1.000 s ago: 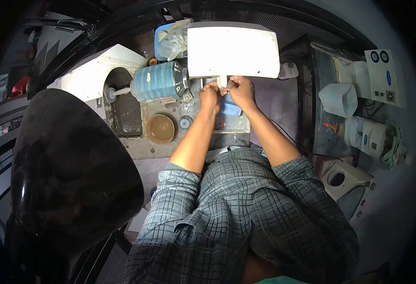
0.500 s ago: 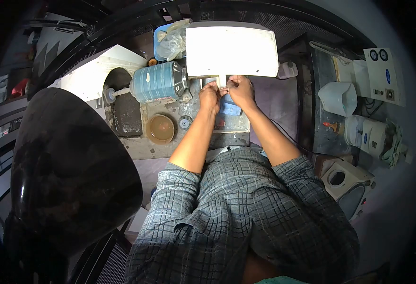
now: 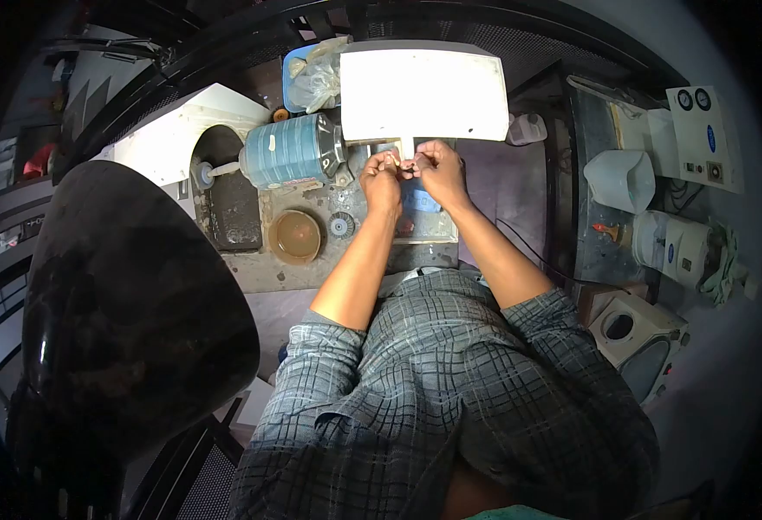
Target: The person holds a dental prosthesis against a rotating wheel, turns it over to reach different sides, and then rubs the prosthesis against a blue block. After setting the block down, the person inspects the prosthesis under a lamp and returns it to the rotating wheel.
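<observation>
My left hand [image 3: 382,179] and my right hand [image 3: 439,170] meet at the far edge of a small workbench, fingertips pinched together around a tiny piece [image 3: 404,168] too small to identify. They sit just under the stem of a bright white lamp panel [image 3: 423,94]. A blue object [image 3: 422,201] lies below my hands on a metal tray [image 3: 433,232]. To the left stands a blue-grey cylindrical motor unit [image 3: 293,151].
A round brown dish [image 3: 294,236] and a small grinding disc [image 3: 340,225] lie on the bench. A white housing [image 3: 173,139] stands at left, a large black rounded shape [image 3: 130,303] at near left. White machines [image 3: 684,247], a jug [image 3: 619,179] and a gauge box [image 3: 703,139] stand right.
Both hands shifted slightly up and left, staying pinched together under the lamp stem. The view tilted a little; nothing else moved.
</observation>
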A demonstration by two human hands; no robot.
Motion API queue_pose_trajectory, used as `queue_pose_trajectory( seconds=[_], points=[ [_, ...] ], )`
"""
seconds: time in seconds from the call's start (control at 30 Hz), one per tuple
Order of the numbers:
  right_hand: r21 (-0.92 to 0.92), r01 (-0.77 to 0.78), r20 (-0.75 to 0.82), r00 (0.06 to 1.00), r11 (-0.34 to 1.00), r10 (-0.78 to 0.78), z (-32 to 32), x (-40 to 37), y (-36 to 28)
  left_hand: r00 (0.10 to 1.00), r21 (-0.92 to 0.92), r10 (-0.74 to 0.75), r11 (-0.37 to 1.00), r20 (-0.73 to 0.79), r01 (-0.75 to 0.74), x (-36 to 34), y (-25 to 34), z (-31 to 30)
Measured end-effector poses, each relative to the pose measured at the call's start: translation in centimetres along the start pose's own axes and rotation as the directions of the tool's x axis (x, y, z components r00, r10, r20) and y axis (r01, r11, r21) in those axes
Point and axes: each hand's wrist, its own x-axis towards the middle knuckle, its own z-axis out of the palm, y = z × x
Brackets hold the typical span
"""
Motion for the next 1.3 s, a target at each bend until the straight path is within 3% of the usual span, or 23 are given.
queue_pose_trajectory(
  seconds=[0.33,0.57,0.83,1.07,1.13,1.3],
  points=[
    [0.168,0.101,0.048,0.993,0.981,-0.111,-0.4,-1.5,-0.7,0.956,0.08,0.287,0.953,0.067,-0.292,-1.4,0.4,0.5],
    [0.126,0.062,0.062,0.996,0.99,-0.071,-0.3,-0.7,0.3,0.963,0.109,0.27,0.957,0.019,-0.27,-0.8,0.0,0.7],
    [0.112,-0.116,0.051,0.993,0.987,0.111,-0.2,0.9,-0.2,0.998,0.004,0.007,1.0,-0.057,-0.007,0.8,0.1,1.0],
    [0.059,-0.156,0.048,0.987,0.986,0.153,-0.4,2.0,-0.6,0.988,-0.098,-0.136,0.987,-0.077,0.128,1.1,0.1,1.8],
    [-0.095,-0.13,0.045,0.99,0.987,0.134,-0.6,1.9,-1.5,0.972,-0.143,-0.216,0.969,-0.088,0.202,1.4,-0.6,1.5],
    [-0.221,-0.061,0.016,0.998,0.973,0.066,-1.2,0.3,-3.6,0.96,-0.288,-0.28,0.918,0.017,0.273,1.7,-2.3,0.6]
  ],
)
